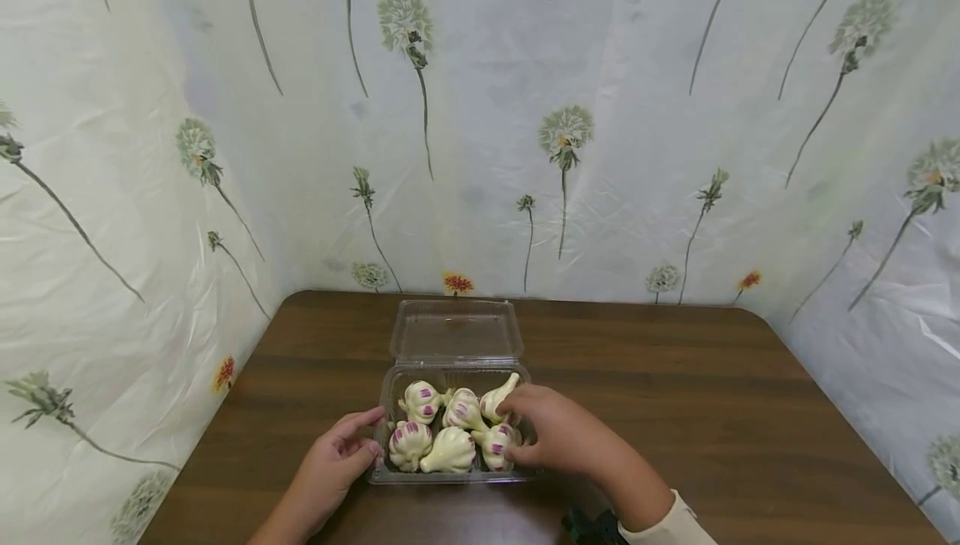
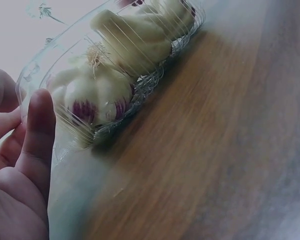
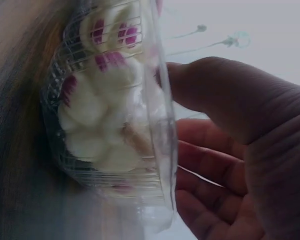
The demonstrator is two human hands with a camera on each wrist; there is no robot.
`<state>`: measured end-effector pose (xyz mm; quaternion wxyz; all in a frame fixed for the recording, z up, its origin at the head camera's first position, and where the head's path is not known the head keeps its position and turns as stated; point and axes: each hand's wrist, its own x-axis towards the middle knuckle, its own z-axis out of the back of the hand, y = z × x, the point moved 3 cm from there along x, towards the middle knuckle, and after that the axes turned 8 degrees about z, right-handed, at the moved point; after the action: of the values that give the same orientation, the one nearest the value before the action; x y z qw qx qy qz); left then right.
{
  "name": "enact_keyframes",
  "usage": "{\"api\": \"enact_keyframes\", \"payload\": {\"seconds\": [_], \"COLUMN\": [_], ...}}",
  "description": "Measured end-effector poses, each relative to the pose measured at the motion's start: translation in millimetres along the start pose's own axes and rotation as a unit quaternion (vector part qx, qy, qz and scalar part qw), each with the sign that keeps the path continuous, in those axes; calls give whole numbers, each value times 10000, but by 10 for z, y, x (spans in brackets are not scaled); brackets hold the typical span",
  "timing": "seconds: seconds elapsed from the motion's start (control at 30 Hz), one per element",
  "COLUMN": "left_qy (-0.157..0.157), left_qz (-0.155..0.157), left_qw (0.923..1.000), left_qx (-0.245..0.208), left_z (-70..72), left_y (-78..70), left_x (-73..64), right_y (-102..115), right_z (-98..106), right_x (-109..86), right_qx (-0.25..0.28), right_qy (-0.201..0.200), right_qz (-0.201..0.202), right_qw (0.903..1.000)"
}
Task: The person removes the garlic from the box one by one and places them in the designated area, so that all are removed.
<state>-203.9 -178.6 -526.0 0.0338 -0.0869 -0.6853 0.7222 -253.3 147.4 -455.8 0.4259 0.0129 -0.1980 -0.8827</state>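
A clear plastic clamshell box (image 1: 381, 476) stands on the table with its lid (image 1: 457, 337) laid back, away from me. Several garlic bulbs (image 1: 452, 451), white with purple streaks, fill its tray. My left hand (image 1: 337, 457) is at the box's left side, index fingertip and thumb tip touching the rim, other fingers loosely bent. Over the right rim reaches my right hand (image 1: 558, 432). Its thumb and fingers hold the garlic bulb (image 1: 495, 445) at the front right, close beside another bulb (image 1: 495, 401) behind it. In the right wrist view, the box wall (image 3: 165, 150) partly hides the fingertips.
The dark brown wooden table (image 1: 660, 378) extends to both sides of the box. Behind and beside it hangs a pale sheet (image 1: 480, 153) printed with dandelions. A dark strap (image 1: 592, 526) is on the right wrist, by a cream sleeve (image 1: 667, 524).
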Motion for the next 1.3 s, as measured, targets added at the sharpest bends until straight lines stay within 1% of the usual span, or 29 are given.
{"api": "enact_keyframes", "payload": {"seconds": [0.07, 0.3, 0.53, 0.8, 0.93, 1.03, 1.17, 1.3], "left_qy": [16, 65, 103, 114, 97, 41, -28, -4], "left_qz": [6, 20, -21, -57, -51, 21, 120, 53], "left_qw": [10000, 10000, 9999, 9999, 9999, 10000, 9999, 10000], "left_qx": [-8, -49, -52, -24, -2, 38, 60, 39], "left_z": [-2, -2, -1, -5, -5, 7, 20, 7], "left_y": [-2, -16, -9, -19, -24, -5, 13, 1], "left_x": [2, -3, -6, -16, -25, -13, 3, -3], "right_y": [7, 24, 37, 84, 95, 105, 105, 95], "right_z": [-6, -10, -5, -25, -39, -40, -52, -61], "right_x": [-4, -8, 0, 13, 11, 8, 8, 11], "right_qx": [-25, -195, -290, -568, -667, -717, -833, -913], "right_qy": [46, -18, 188, 84, 121, 192, 211, 222], "right_qz": [15, 187, 142, 216, 185, 166, 239, 296], "right_qw": [10000, 9996, 9993, 9981, 9975, 9971, 9960, 9951]}}
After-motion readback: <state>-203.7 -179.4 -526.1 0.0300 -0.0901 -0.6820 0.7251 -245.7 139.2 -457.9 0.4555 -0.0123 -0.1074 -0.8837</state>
